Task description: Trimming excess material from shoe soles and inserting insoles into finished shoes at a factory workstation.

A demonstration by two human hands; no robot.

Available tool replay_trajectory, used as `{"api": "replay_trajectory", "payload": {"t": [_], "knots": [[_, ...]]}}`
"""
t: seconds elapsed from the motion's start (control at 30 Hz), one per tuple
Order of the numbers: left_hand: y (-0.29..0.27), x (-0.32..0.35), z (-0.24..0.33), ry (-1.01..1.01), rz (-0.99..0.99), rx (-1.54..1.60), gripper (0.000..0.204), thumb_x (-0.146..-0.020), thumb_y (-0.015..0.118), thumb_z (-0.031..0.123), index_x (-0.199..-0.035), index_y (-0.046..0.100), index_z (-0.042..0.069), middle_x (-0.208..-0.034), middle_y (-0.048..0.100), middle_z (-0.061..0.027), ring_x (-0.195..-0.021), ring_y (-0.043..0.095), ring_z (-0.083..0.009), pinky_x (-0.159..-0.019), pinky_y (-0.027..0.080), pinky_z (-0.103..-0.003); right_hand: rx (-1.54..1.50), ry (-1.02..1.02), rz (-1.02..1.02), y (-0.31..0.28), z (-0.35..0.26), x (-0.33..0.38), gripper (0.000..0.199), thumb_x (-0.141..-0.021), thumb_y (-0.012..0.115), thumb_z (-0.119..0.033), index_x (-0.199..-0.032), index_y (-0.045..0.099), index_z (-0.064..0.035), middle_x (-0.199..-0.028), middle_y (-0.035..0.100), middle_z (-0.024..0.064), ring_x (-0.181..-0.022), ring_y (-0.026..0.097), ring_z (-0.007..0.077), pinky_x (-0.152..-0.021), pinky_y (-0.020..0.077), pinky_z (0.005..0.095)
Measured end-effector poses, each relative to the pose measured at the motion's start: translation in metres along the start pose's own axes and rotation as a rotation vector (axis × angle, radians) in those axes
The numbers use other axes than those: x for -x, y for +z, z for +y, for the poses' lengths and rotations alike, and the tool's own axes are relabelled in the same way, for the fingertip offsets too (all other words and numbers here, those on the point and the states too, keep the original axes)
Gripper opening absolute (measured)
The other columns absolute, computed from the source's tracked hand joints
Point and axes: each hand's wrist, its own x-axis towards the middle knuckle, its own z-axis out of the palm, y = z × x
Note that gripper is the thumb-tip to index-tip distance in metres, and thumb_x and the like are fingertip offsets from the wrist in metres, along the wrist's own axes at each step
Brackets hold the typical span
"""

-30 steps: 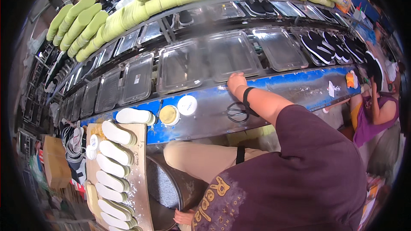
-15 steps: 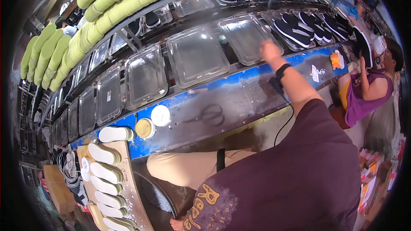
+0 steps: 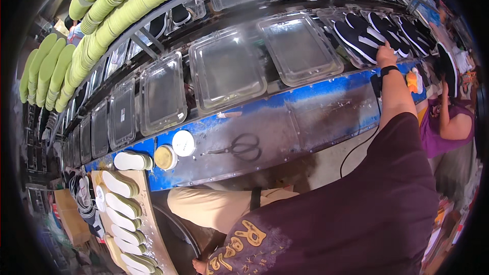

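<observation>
My right hand [image 3: 385, 52], with a black band on the wrist, reaches far to the right and rests on black shoe uppers with white stripes [image 3: 356, 38] lying in a clear tray on the belt. Whether its fingers grip an upper is hidden from this angle. My left hand is out of the picture. My dark maroon sleeve fills the lower right.
Empty clear trays [image 3: 226, 69] run along the belt behind a blue-edged metal bench [image 3: 316, 107]. On the bench lie black scissors [image 3: 242, 146] and two round tins [image 3: 173, 150]. White soles [image 3: 122, 206] line a wooden board at lower left. Green insole stacks [image 3: 117, 10] hang above. Another person in purple [image 3: 448, 125] sits at the right.
My right arm has swung from the bench edge up and to the right, onto the tray of black uppers. The view has turned with it.
</observation>
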Motion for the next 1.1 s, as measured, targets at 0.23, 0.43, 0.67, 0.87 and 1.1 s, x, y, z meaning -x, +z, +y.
{"api": "replay_trajectory", "payload": {"t": [0.23,0.43,0.67,0.87,1.1], "knots": [[0.006,0.01,-0.063,-0.119,-0.156,-0.012,0.05,-0.067,0.071,0.026,-0.107,0.053,0.002,-0.108,0.059,-0.0176,-0.106,0.056,-0.0369,-0.096,0.043,-0.045,0.115,-0.024,-0.135,0.004,-0.014,-0.017,0.041,-0.094,0.036,-0.016,-0.128,0.058,-0.0174,-0.157,0.018,-0.0081,-0.138,0.033,0.0251,-0.104,0.0319,0.0578],[0.018,-0.005,-0.053,-0.106,-0.323,0.019,0.059,-0.067,0.072,0.026,-0.113,0.048,-0.002,-0.116,0.056,-0.0214,-0.111,0.053,-0.0383,-0.095,0.044,-0.044,0.079,-0.104,-0.101,0.051,0.018,-0.084,0.037,-0.089,0.046,-0.013,-0.123,0.059,-0.0085,-0.142,0.042,0.0137,-0.127,0.047,0.0332,-0.103,0.0397,0.0488],[0.046,-0.003,-0.079,-0.07,-0.174,-0.06,0.066,-0.065,0.073,0.025,-0.119,0.045,-0.002,-0.12,0.054,-0.0204,-0.114,0.051,-0.0376,-0.095,0.044,-0.045,-0.282,-0.422,-0.002,0.009,-0.016,-0.012,0.049,-0.074,0.077,-0.036,-0.103,0.066,0.0011,-0.102,0.066,0.0229,-0.098,0.063,0.0374,-0.083,0.0503,0.042],[-0.002,0.014,-0.039,-0.088,-0.255,0.011,0.054,-0.07,0.069,0.025,-0.111,0.046,-0.001,-0.112,0.055,-0.0194,-0.112,0.051,-0.0392,-0.094,0.043,-0.048,-0.199,-0.463,-0.062,-0.013,-0.036,0.06,0.061,-0.068,0.081,-0.043,-0.105,0.067,0.0026,-0.107,0.065,0.0247,-0.104,0.062,0.037,-0.091,0.0471,0.0431],[-0.035,0.038,-0.03,0.029,0.069,0.062,0.038,-0.059,0.079,0.022,-0.084,0.054,0.006,-0.089,0.061,-0.0149,-0.089,0.059,-0.0348,-0.079,0.047,-0.045,-0.481,-0.593,0.17,-0.129,-0.179,0.193,0.054,-0.075,0.072,-0.048,-0.099,0.069,-0.0003,-0.091,0.066,0.0256,-0.09,0.065,0.0399,-0.077,0.0493,0.0449]]}}
